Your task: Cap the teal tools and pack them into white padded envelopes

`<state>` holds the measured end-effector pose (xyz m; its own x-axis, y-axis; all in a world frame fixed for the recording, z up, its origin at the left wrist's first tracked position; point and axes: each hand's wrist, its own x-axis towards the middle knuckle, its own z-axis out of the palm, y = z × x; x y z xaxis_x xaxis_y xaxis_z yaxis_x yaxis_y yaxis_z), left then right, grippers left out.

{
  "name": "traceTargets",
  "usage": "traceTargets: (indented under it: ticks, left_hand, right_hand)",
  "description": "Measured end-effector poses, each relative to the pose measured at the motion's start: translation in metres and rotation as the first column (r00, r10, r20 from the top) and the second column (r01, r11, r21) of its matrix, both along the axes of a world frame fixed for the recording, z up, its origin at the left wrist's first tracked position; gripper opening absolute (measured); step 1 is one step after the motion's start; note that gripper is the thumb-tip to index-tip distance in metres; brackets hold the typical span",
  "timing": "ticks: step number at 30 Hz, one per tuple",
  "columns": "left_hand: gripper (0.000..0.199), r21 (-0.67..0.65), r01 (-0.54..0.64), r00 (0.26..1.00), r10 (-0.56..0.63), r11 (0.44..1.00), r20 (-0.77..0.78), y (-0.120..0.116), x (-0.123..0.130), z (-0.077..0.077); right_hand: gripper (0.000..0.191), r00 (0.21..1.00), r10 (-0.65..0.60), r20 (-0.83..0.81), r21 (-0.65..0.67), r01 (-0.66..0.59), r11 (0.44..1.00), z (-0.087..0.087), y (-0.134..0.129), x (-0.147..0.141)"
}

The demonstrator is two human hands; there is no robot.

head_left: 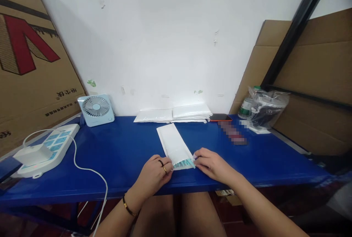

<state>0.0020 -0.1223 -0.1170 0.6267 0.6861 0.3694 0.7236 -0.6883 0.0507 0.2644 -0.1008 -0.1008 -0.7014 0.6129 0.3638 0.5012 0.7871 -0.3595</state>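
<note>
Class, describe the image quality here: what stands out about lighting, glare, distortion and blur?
Head view: bright wall, dimness beneath the table; glints on the plastic bag; left carton and black post leaning outward, probably wide-angle distortion; a pixelated patch at the table's right; envelope fairly crisp.

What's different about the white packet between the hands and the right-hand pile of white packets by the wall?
The packet is single; the pile has several layers.
The packet has the left hand and right hand at its near corners; no hand touches the pile.
The packet shows stripy teal at its near end; no teal shows on the pile.
Both are white and lie on the blue table.
</note>
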Motion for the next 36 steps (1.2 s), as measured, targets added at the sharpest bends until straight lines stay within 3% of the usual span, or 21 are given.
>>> traceTargets:
  ticks: [3, 7, 10, 13, 16, 19, 24, 29, 36]
  left_hand:
    - [0.025, -0.038, 0.015, 0.998, -0.013, 0.999, 0.057, -0.007, -0.006, -0.002]
    - [0.013, -0.194, 0.011, 0.993, 0.012, 0.981, 0.118, -0.016, -0.009, 0.008]
    - [0.024, -0.28, -0.046, 0.974, 0.105, 0.959, 0.2, -0.014, -0.005, 0.014]
    - [0.044, -0.276, -0.075, 0.964, 0.14, 0.958, 0.225, -0.004, 0.003, 0.012]
    - [0.058, -0.295, -0.084, 0.977, 0.137, 0.952, 0.162, 0.007, 0.01, 0.007]
    - [0.044, -0.283, -0.146, 0.982, 0.174, 0.948, 0.077, 0.012, 0.015, 0.006]
    - [0.04, -0.251, -0.208, 0.975, 0.222, 0.946, 0.028, 0.01, 0.016, 0.008]
    - [0.057, -0.253, -0.29, 0.953, 0.302, 0.923, 0.012, 0.006, 0.02, 0.012]
    - [0.027, -0.099, -0.337, 0.941, 0.33, 0.936, -0.081, 0.006, 0.023, 0.012]
  right_hand:
    - [0.017, 0.998, 0.054, -0.02, -0.116, -0.056, 0.992, 0.005, -0.011, -0.003]
    - [0.014, 0.996, -0.033, -0.081, -0.283, 0.008, 0.959, 0.008, -0.013, -0.007]
    - [0.024, 0.992, -0.059, -0.108, -0.344, 0.018, 0.939, 0.005, -0.007, -0.01]
    - [0.032, 0.986, -0.069, -0.15, -0.384, 0.006, 0.923, -0.001, -0.002, -0.015]
    - [0.022, 0.976, -0.129, -0.174, -0.349, 0.061, 0.935, -0.006, 0.002, -0.02]
    - [0.02, 0.972, -0.146, -0.185, -0.328, 0.079, 0.941, -0.009, 0.003, -0.021]
    - [0.048, 0.982, -0.083, -0.171, -0.4, 0.008, 0.917, -0.01, 0.004, -0.018]
    - [0.032, 0.97, -0.185, -0.16, -0.297, 0.131, 0.946, -0.012, 0.001, -0.029]
    - [0.045, 0.983, -0.141, -0.116, -0.275, 0.105, 0.956, 0.003, -0.011, -0.032]
